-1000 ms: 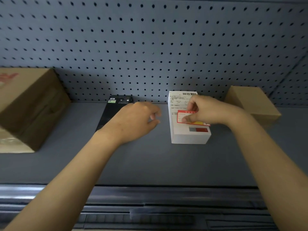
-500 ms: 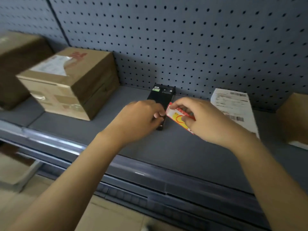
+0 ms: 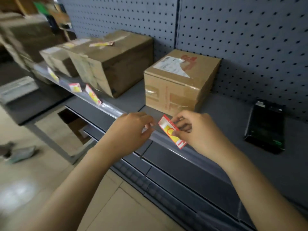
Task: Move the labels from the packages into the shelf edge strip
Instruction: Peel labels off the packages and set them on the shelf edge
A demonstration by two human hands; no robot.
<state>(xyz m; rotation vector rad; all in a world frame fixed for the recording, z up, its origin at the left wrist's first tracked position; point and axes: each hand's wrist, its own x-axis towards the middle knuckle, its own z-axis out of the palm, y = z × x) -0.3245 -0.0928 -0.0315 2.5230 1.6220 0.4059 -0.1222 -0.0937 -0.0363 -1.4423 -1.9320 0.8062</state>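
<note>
I take the square cardboard box with the torn white sheet on top as my landmark. Just in front of it, over the shelf edge strip, I see one red, white and yellow label pinched in my right hand, thumb on its face and fingers curled behind it. The label is tilted, its lower end lying across the strip; I cannot tell whether it has entered the strip. My left hand is left of the label, fingers curled, with their tips at the strip's top edge; I cannot tell whether they grip it or only touch it.

Left of the landmark box I count three more cardboard boxes: a large one right beside it, a smaller one against that one's far side, and a blurred one beyond. Three labels already sit in the strip in front of those boxes, and another lies on top of the large box. Right of the landmark box, well apart, one flat black package lies on the shelf.
</note>
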